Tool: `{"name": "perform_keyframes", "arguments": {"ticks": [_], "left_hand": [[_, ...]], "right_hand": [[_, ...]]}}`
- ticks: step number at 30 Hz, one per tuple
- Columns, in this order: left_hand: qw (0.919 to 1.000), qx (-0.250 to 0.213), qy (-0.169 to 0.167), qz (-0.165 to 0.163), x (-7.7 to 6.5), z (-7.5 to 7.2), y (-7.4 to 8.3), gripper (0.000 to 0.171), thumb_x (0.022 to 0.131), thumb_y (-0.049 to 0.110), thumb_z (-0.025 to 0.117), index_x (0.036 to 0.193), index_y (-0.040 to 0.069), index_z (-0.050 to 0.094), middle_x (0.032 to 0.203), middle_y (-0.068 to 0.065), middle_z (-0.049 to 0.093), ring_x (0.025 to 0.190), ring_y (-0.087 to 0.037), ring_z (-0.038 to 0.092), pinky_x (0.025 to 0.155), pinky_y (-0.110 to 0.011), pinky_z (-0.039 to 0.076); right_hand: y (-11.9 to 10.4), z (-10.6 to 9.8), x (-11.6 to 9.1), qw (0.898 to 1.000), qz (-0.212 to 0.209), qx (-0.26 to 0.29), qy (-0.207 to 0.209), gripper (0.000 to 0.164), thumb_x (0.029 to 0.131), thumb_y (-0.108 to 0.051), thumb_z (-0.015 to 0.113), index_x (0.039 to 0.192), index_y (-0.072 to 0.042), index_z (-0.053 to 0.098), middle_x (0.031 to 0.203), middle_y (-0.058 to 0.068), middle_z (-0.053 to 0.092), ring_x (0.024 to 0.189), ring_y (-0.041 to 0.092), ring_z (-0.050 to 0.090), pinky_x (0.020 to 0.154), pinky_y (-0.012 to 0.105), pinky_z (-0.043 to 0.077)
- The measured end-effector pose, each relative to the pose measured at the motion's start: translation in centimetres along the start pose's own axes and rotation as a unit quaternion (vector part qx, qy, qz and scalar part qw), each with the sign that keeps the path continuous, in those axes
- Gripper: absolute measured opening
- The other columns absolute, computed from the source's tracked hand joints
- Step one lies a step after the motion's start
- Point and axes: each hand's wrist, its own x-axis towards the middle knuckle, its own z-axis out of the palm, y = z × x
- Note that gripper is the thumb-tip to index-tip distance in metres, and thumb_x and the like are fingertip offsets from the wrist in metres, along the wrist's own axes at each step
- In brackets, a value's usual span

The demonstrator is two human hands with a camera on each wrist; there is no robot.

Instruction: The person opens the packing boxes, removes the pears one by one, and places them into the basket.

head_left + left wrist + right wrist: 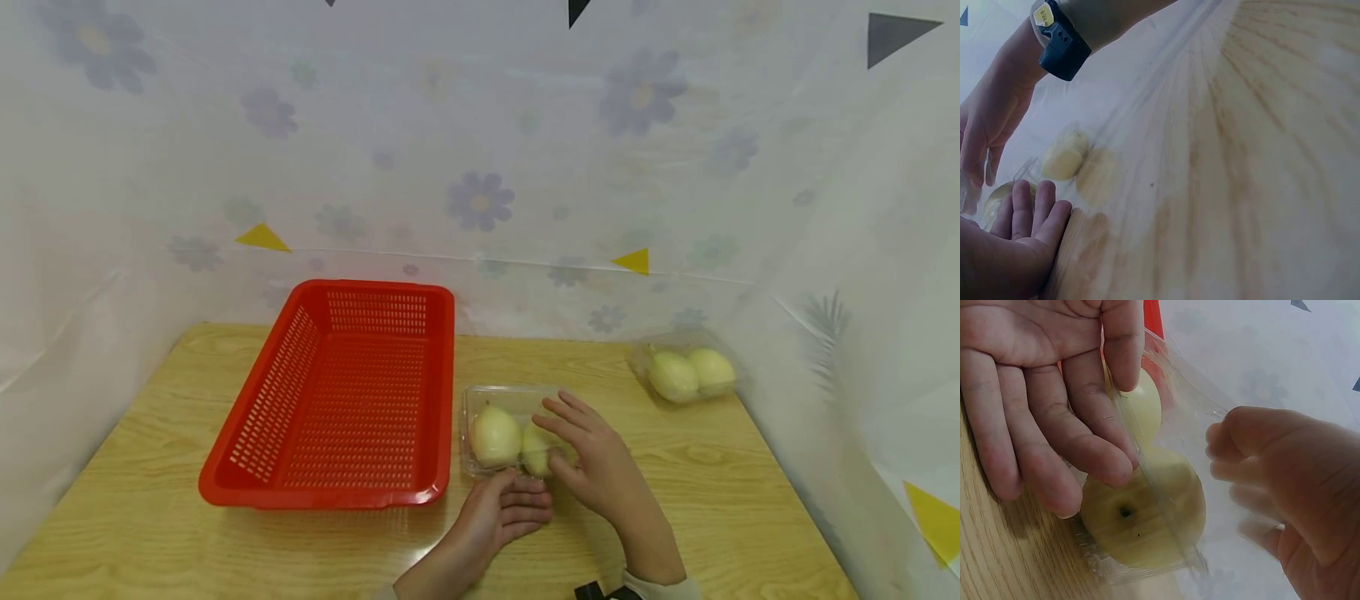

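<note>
A clear plastic clamshell box (517,402) with two pale yellow pears (496,437) lies on the table, right of the red basket. At its near edge my left hand (501,510) rests palm up, its fingers extended and loosely bent beside the box. My right hand (596,454) hovers over the box's right part, fingers spread and bent, partly covering one pear. In the right wrist view, the lid's film (1185,394) rises between both hands, and the right fingertips (1225,440) are close to it. A pear (1147,512) shows its dark stem hollow beneath.
A red slotted basket (442,400) stands to the left, showing its bare bottom. Another clear box with two pears (672,377) sits at the table's back right corner. Flower-printed white sheeting (525,208) surrounds the wooden table (720,483) at the back and sides.
</note>
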Motion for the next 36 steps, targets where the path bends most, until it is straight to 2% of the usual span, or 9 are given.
{"name": "perform_keyframes", "arguments": {"ticks": [5, 10, 17, 24, 28, 36], "left_hand": [[1.0000, -0.005, 0.003, 0.008, 0.08, 0.05, -0.25, 0.047, 0.103, 0.029, 0.039, 0.117, -0.009, 0.062, 0.112, -0.020, 0.070, 0.102, -0.031, 0.069, 0.095, -0.044, 0.055], [0.9999, -0.011, -0.001, 0.008, 0.12, -0.04, -0.26, 0.047, 0.104, 0.031, 0.038, 0.118, -0.008, 0.061, 0.114, -0.020, 0.069, 0.103, -0.031, 0.069, 0.095, -0.044, 0.054], [1.0000, -0.006, -0.007, 0.002, 0.04, -0.04, -0.18, 0.049, 0.105, 0.032, 0.037, 0.121, -0.008, 0.061, 0.116, -0.019, 0.069, 0.105, -0.030, 0.068, 0.096, -0.043, 0.054], [1.0000, -0.005, -0.005, 0.004, -0.02, 0.07, -0.35, 0.051, 0.105, 0.032, 0.037, 0.122, -0.009, 0.061, 0.117, -0.020, 0.069, 0.108, -0.033, 0.067, 0.096, -0.044, 0.054], [1.0000, -0.001, -0.005, 0.003, -0.04, 0.07, -0.32, 0.052, 0.106, 0.033, 0.036, 0.122, -0.009, 0.061, 0.117, -0.018, 0.069, 0.108, -0.033, 0.068, 0.096, -0.043, 0.054], [1.0000, 0.002, -0.005, 0.002, -0.04, 0.11, -0.12, 0.051, 0.106, 0.033, 0.036, 0.122, -0.008, 0.061, 0.116, -0.018, 0.069, 0.107, -0.031, 0.068, 0.096, -0.043, 0.054]], "right_hand": [[0.04, -0.55, 0.12, 0.999, 0.021, 0.019, 0.041, 0.045, 0.089, 0.002, 0.062, 0.131, -0.011, 0.065, 0.136, 0.013, 0.062, 0.129, 0.034, 0.055, 0.098, 0.052, 0.050], [-0.08, -0.54, 0.29, 0.999, 0.017, 0.022, 0.029, 0.042, 0.091, -0.001, 0.063, 0.131, -0.011, 0.065, 0.137, 0.012, 0.061, 0.130, 0.033, 0.054, 0.099, 0.051, 0.050], [0.12, -0.30, 0.25, 0.999, 0.020, 0.027, 0.037, 0.043, 0.090, 0.000, 0.063, 0.132, -0.010, 0.064, 0.137, 0.015, 0.060, 0.129, 0.033, 0.055, 0.098, 0.052, 0.050], [0.33, 0.26, 0.21, 0.993, 0.047, 0.047, 0.096, 0.047, 0.088, 0.001, 0.069, 0.134, -0.008, 0.062, 0.141, 0.013, 0.056, 0.126, 0.033, 0.056, 0.095, 0.054, 0.049], [0.46, 0.19, 0.23, 0.989, 0.066, 0.054, 0.123, 0.046, 0.089, 0.001, 0.067, 0.134, -0.008, 0.061, 0.140, 0.014, 0.057, 0.124, 0.033, 0.057, 0.095, 0.054, 0.049], [0.67, 0.13, 0.34, 0.984, 0.083, 0.060, 0.143, 0.048, 0.091, -0.001, 0.065, 0.138, -0.006, 0.057, 0.138, 0.012, 0.059, 0.125, 0.034, 0.057, 0.096, 0.048, 0.047]]}}
